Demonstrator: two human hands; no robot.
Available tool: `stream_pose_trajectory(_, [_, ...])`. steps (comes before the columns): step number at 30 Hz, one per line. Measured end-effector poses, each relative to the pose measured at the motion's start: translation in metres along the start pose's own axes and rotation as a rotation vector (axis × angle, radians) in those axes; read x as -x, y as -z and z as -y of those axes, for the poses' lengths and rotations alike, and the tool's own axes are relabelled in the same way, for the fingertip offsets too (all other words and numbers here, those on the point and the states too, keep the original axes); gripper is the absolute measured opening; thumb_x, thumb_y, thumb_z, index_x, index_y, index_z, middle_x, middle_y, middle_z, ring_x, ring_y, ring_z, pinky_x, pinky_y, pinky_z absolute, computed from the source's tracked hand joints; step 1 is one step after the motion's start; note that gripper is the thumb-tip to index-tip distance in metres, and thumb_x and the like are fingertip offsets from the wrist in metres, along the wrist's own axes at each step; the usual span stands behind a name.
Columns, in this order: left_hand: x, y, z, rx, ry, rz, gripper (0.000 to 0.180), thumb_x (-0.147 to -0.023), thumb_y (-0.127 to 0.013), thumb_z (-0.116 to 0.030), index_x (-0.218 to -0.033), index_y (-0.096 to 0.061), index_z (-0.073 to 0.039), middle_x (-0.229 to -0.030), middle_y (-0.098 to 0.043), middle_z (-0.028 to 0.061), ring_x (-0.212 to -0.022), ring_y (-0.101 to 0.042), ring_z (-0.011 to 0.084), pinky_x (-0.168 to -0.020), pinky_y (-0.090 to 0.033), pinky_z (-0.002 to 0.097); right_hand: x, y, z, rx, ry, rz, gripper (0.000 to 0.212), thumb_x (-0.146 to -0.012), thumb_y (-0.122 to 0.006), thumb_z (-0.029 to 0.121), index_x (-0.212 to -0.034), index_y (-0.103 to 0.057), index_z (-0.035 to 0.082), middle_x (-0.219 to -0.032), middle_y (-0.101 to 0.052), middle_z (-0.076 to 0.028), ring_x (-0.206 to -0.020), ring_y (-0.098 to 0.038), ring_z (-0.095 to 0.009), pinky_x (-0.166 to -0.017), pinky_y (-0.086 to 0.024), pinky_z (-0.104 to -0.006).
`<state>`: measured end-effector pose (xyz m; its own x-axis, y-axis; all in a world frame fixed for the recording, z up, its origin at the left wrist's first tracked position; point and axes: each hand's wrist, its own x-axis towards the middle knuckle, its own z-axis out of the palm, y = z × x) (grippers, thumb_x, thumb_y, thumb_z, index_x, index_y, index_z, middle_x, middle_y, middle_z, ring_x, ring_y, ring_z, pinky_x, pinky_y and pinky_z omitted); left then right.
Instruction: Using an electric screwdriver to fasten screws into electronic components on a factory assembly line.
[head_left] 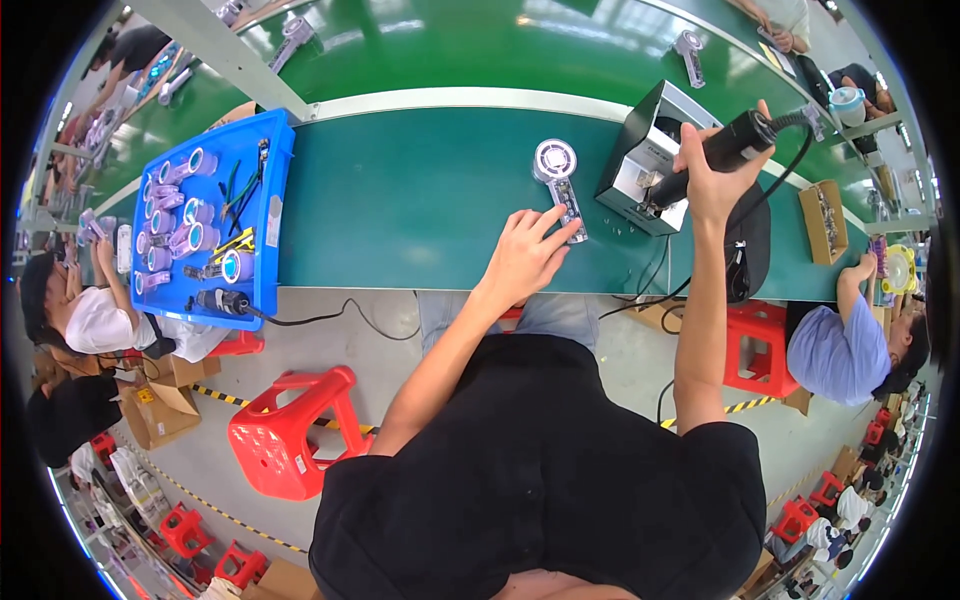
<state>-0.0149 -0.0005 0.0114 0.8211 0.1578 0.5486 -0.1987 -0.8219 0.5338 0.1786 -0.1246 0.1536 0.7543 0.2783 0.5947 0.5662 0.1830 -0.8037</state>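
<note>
A white and clear handheld fan (555,160) lies on the green table, its round head pointing away from me. My left hand (528,252) has its fingers closed over the lower handle, where the inner parts show, and holds it against the tabletop. Off to the right, my right hand (716,180) is wrapped round a black electric screwdriver (738,143) with a cable at its rear end. The driver slants down to the left, and its tip is at the opening of a grey box-shaped screw feeder (640,165). The exact tip contact is too small to tell.
A blue tray (275,190) at the left holds several purple fans, cable pieces and another black driver. Beyond the feeder sits a black bag-like item (748,245). A small cardboard box (823,222) stands farther right. Red stools (290,440) and co-workers are on both sides.
</note>
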Motion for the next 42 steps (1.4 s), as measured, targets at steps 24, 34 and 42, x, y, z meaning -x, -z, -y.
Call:
stream_pose_trajectory(24, [0.001, 0.0, 0.0, -0.007, -0.013, -0.017, 0.042, -0.078, -0.073, -0.008, -0.12, -0.068, -0.007, -0.125, -0.06, 0.0129, -0.098, -0.059, 0.029, -0.095, -0.045, 0.0438, -0.003, -0.002, 0.007, -0.124, -0.084, -0.011, 0.083, -0.086, -0.072, -0.004, -0.15, -0.021, 0.011, -0.071, -0.06, -0.008, -0.051, -0.057, -0.015, -0.049, -0.048, -0.0288])
stream_pose_trajectory(34, [0.002, -0.001, 0.002, -0.007, 0.001, -0.006, 0.045, -0.079, -0.074, -0.009, -0.124, -0.068, -0.012, -0.13, -0.059, 0.0112, -0.1, -0.058, 0.032, -0.093, -0.045, 0.0434, 0.072, -0.036, 0.008, -0.341, -0.06, 0.074, 0.096, -0.083, -0.067, -0.009, -0.154, -0.004, 0.011, -0.074, -0.061, -0.01, -0.054, -0.06, -0.016, -0.053, -0.053, -0.0305])
stream_pose_trajectory(42, [0.002, -0.001, 0.001, -0.016, -0.002, -0.007, 0.044, -0.079, -0.074, -0.01, -0.123, -0.069, -0.01, -0.13, -0.059, 0.0108, -0.101, -0.058, 0.0311, -0.094, -0.045, 0.0431, 0.083, -0.041, -0.003, -0.342, -0.029, 0.069, 0.097, -0.081, -0.069, -0.009, -0.153, -0.005, 0.007, -0.072, -0.061, -0.009, -0.053, -0.059, -0.015, -0.052, -0.052, -0.0288])
